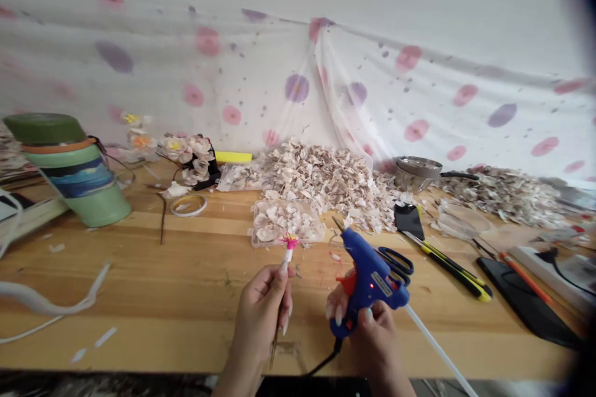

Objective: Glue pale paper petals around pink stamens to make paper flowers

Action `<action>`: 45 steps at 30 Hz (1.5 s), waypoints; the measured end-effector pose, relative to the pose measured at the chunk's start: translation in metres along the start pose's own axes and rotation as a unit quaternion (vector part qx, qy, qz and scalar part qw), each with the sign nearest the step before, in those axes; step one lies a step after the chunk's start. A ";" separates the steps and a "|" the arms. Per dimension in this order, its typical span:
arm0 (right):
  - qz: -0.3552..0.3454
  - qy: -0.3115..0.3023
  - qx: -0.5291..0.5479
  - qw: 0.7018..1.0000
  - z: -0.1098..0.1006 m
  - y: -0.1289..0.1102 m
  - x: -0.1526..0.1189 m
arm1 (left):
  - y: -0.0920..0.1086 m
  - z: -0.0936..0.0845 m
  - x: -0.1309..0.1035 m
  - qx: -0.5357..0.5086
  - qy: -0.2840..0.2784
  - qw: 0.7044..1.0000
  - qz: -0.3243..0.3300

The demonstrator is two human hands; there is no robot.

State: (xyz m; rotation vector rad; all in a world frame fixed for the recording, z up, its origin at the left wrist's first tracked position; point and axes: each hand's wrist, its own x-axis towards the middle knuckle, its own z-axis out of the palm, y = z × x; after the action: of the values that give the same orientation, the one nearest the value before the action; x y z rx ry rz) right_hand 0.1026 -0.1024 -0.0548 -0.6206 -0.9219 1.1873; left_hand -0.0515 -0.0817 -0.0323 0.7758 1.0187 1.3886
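Note:
My left hand [266,301] pinches a thin stem topped by a small artificial flower centre [289,243], pink and yellow with a white wrapped base. To its right, my right hand [367,329] is wrapped around the handle of a blue glue gun [370,267] with an orange trigger. A small red light glows on its side, and a long white glue stick [440,350] sticks out of its back. The nozzle points up and left, apart from the flower centre. Behind both lies a clear plastic box [254,237] filled with pale petals.
A large heap of pale petals [321,177] covers the table's back. On the right are a utility knife [454,270], scissors [398,263], a black phone-like slab [526,304] and a white power strip [549,273]. A green cup [88,180], tape roll [189,205] and finished flowers [190,155] stand left.

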 end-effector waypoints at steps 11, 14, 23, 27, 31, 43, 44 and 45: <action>0.125 0.103 -0.060 0.985 0.016 0.009 -0.023 | -0.015 0.003 -0.005 0.048 0.080 0.996 0.011; 0.120 0.082 -0.090 0.985 0.018 0.010 -0.030 | -0.020 0.000 -0.005 0.045 0.063 0.996 0.034; 0.096 0.124 -0.214 0.964 0.003 0.015 -0.039 | -0.020 -0.003 -0.004 0.042 0.051 0.998 0.003; 0.104 0.156 -0.261 0.947 0.008 0.019 -0.037 | -0.017 0.000 -0.007 0.061 0.055 0.997 -0.002; 0.061 0.160 -0.304 0.937 0.018 0.019 -0.034 | -0.013 0.002 -0.011 0.067 0.064 0.996 -0.009; -0.114 0.052 -0.441 0.889 0.004 0.028 -0.031 | -0.014 0.002 -0.012 0.046 0.061 0.996 -0.045; -0.122 0.060 -0.449 0.883 0.002 0.031 -0.032 | -0.015 0.002 -0.012 0.047 0.059 0.996 -0.044; -0.126 0.069 -0.454 0.879 0.001 0.033 -0.034 | -0.015 0.002 -0.012 0.049 0.056 0.996 -0.043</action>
State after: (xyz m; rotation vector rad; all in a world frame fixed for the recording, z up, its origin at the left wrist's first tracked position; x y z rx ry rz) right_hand 0.0818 -0.1255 -0.0910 -1.2670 -1.3832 0.4064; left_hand -0.0421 -0.0944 -0.0435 0.7231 1.2021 1.3283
